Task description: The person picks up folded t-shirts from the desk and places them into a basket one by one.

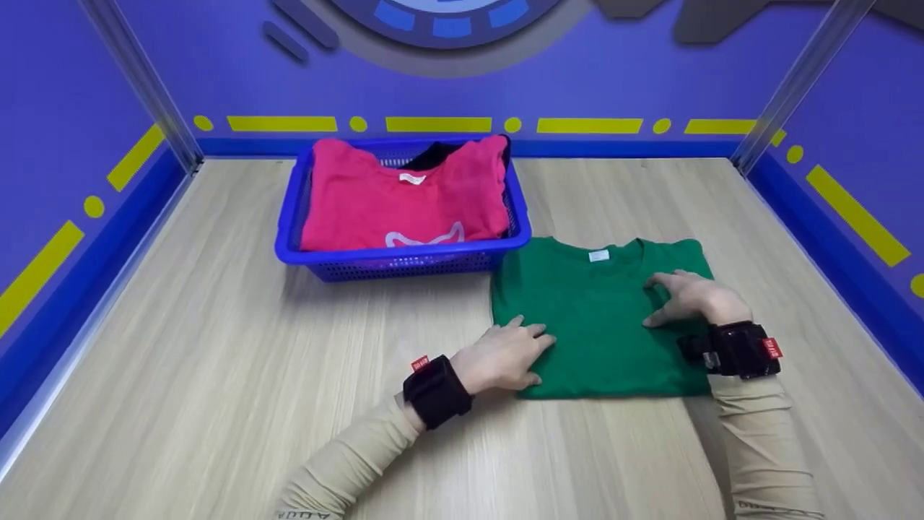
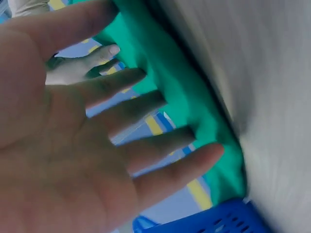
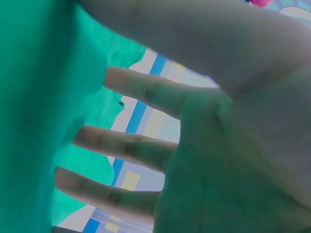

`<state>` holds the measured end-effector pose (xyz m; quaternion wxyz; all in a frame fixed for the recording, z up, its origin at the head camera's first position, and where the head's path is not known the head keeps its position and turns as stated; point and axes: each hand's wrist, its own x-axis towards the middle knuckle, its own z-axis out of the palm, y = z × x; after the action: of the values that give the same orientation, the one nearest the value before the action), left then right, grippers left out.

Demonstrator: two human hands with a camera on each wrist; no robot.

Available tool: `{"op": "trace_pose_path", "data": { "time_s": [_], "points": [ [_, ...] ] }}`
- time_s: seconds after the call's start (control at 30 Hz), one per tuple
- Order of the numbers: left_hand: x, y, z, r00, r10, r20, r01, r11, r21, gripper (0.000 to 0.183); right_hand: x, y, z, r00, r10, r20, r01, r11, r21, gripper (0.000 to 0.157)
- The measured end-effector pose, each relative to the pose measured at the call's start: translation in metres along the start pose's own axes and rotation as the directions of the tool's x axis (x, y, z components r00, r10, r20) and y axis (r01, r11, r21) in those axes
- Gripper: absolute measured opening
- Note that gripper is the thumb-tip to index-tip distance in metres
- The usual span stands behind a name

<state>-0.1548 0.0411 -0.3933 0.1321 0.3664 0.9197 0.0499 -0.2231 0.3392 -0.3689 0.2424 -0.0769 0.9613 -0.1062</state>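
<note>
A green T-shirt point(image 1: 595, 332), folded into a flat rectangle with its neckline and white label at the far side, lies on the table. At its left edge rests my left hand point(image 1: 502, 355), fingers spread and fingertips touching the cloth. My right hand point(image 1: 689, 297) touches the shirt's right part with fingers extended. In the left wrist view the spread fingers of the left hand point(image 2: 97, 145) meet the green cloth point(image 2: 165, 87). The right wrist view shows the right hand point(image 3: 209, 141) with fingertips against the green fabric point(image 3: 39, 116); neither hand grips it.
A blue plastic basket point(image 1: 404, 254) stands behind and left of the shirt, its corner close to the shirt's far left. Inside lie a folded pink-red shirt point(image 1: 404, 213) and a black cloth point(image 1: 432, 155). Blue-purple panels point(image 1: 650, 72) enclose the wooden table point(image 1: 216, 325) at back and sides.
</note>
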Motion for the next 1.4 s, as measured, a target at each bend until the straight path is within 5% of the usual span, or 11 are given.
{"op": "trace_pose_path", "data": {
  "time_s": [0.17,0.3,0.37,0.5,0.77,0.9,1.1,1.4],
  "points": [
    [0.005,-0.007,-0.002,0.984,-0.131,-0.119,0.114,0.984,-0.139,0.055,-0.002,0.010,-0.005,0.998,-0.020,-0.065,0.026,0.995,0.098,0.076],
    [0.010,-0.015,-0.003,0.926,-0.321,-0.196,0.256,0.921,-0.295,0.058,-0.007,0.022,-0.009,0.993,0.026,-0.112,-0.007,0.986,0.165,0.082],
    [0.012,-0.020,-0.004,0.901,-0.390,-0.189,0.306,0.881,-0.362,0.060,-0.010,0.029,-0.011,0.992,0.042,-0.120,-0.020,0.984,0.178,0.084],
    [0.015,-0.029,-0.008,0.875,-0.459,-0.151,0.348,0.816,-0.461,0.066,-0.015,0.041,-0.012,0.990,0.096,-0.101,-0.076,0.979,0.189,0.088],
    [0.030,-0.032,-0.012,0.846,-0.521,-0.112,0.397,0.756,-0.519,0.065,-0.018,0.054,-0.009,0.978,0.209,-0.011,-0.198,0.940,0.277,0.075],
    [0.036,-0.032,-0.012,0.843,-0.525,-0.120,0.385,0.743,-0.548,0.030,-0.015,0.054,-0.008,0.969,0.245,-0.017,-0.229,0.929,0.291,0.064],
    [0.043,-0.030,-0.009,0.865,-0.493,-0.095,0.350,0.729,-0.589,0.046,-0.010,0.054,-0.005,0.971,0.232,-0.050,-0.206,0.929,0.307,0.054],
    [0.049,-0.027,-0.004,0.872,-0.489,-0.012,0.371,0.676,-0.637,0.032,-0.005,0.055,-0.005,0.987,0.159,0.030,-0.158,0.908,0.389,0.055]
  ]
}}
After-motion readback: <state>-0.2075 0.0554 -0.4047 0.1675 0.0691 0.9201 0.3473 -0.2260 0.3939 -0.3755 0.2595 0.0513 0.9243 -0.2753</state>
